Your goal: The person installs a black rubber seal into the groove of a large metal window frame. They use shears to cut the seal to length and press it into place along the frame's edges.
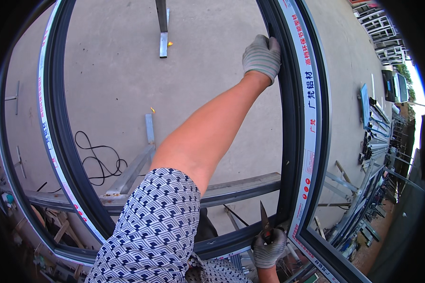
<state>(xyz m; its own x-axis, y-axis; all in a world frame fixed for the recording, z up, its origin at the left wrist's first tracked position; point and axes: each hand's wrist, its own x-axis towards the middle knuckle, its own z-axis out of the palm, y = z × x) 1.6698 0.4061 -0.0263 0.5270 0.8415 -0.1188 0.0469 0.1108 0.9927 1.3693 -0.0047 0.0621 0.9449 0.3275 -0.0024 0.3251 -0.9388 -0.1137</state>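
A large dark window frame (293,141) with white printed protective film lies before me. My left arm, in a patterned sleeve, crosses its opening. My left hand (262,59), in a striped grey work glove, is closed against the inner edge of the right-hand bar. Its thumb lies along the dark groove; whatever the curled fingers hold is hidden. Low on the right, near the frame's corner, my gloved right hand (270,247) grips scissors (265,221) with red and black at the handle. Their pointed blades are together and aim away from me.
Metal support beams (241,186) run beneath the frame. A black cable (99,158) lies looped on the concrete floor (113,70) at left. An upright metal leg (163,45) stands farther off. Stacked metal profiles (375,122) and a parked vehicle (395,86) are at right.
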